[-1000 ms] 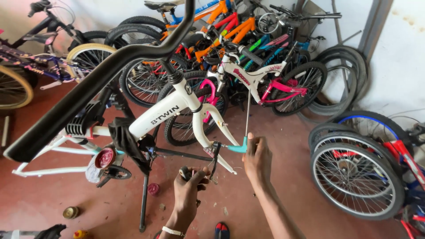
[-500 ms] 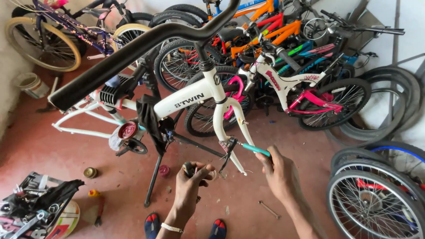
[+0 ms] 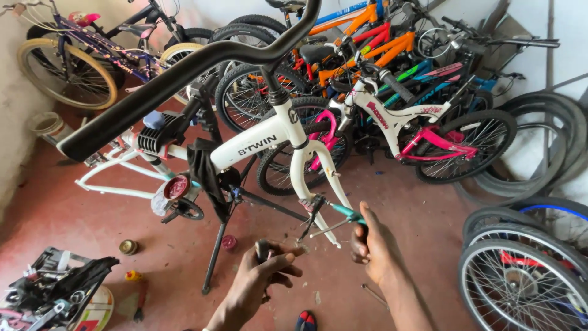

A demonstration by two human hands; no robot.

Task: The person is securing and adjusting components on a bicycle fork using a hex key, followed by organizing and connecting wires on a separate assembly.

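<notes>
Beside the white fork (image 3: 318, 178), right hand (image 3: 375, 250) grips a stiff, light teal-handled tool (image 3: 344, 212); left hand (image 3: 257, 283) clasps a small dark part (image 3: 262, 250)

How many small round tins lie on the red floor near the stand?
2: a brass-coloured tin left of the repair stand, and a red tin right of it. More may be hidden.

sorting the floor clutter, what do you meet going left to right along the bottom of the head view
heap of black parts → small round tin → left hand holding a dark small part → right hand on the teal-handled tool → loose spoked wheels
</notes>
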